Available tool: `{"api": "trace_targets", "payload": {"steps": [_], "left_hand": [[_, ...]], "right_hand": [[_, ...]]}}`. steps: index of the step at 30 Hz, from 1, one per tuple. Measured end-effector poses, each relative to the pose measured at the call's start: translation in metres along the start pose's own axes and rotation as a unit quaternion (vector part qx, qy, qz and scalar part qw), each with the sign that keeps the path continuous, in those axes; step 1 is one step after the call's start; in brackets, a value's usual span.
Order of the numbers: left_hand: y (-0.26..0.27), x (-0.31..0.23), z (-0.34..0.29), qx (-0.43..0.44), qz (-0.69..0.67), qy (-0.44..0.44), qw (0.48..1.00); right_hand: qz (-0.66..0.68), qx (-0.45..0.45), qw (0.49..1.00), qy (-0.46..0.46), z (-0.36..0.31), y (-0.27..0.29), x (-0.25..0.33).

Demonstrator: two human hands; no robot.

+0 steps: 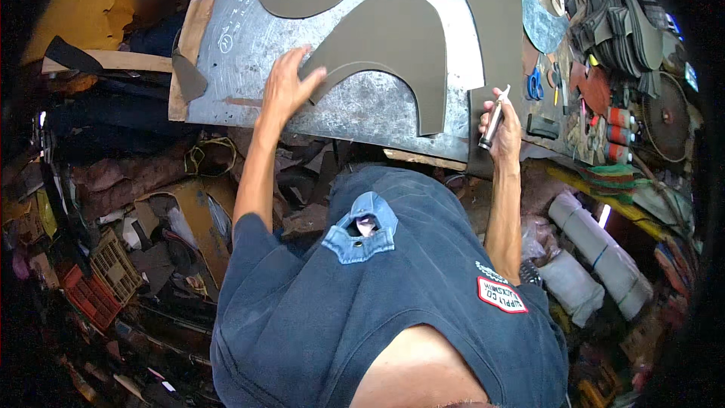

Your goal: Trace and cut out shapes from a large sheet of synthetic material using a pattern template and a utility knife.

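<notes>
An arch-shaped piece of dark grey-brown sheet material [393, 34] lies on a scratched metal-topped table [234, 79]. My left hand [284, 87] is open at the piece's left end, thumb and fingers spread by its edge. At the table's front right, my right hand [510, 130] is closed around a slim silver-handled tool with a pale, hooked tip [492, 125]. The tip points up and away from me. Beneath and beside that hand runs a strip of the larger sheet [495, 23], whose cut-out curve surrounds the arch piece with a gap.
Scissors with blue handles [535, 85] and several orange-labelled spools or cans [621, 136] sit on the right. Behind them stand stacked grey cut pieces [615, 23]. A small offcut [189, 75] overhangs the table's wooden left edge. Red and tan crates [91, 295] and wrapped rolls [600, 249] crowd the floor.
</notes>
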State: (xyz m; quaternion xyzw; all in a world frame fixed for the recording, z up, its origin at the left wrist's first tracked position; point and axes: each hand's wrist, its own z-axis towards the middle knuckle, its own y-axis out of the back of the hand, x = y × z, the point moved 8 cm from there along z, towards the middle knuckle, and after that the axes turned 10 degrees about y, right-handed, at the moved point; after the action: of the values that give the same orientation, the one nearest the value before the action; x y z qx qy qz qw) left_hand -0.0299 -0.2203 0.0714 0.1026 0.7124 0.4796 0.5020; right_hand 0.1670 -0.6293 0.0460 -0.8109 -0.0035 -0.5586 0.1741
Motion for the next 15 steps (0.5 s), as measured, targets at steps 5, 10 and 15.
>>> {"api": "trace_targets", "payload": {"steps": [5,10,15], "left_hand": [[-0.011,-0.002,-0.058,-0.049,0.07,-0.036,0.996],[-0.015,0.003,-0.06,-0.104,0.091,-0.045,0.989],[-0.013,0.002,-0.059,-0.12,0.082,-0.063,0.987]], "right_hand": [[-0.382,0.065,0.922,0.023,-0.031,-0.051,0.002],[-0.545,0.143,0.791,0.237,-0.047,-0.112,0.007],[-0.517,0.116,0.833,0.161,-0.036,-0.094,-0.013]]}}
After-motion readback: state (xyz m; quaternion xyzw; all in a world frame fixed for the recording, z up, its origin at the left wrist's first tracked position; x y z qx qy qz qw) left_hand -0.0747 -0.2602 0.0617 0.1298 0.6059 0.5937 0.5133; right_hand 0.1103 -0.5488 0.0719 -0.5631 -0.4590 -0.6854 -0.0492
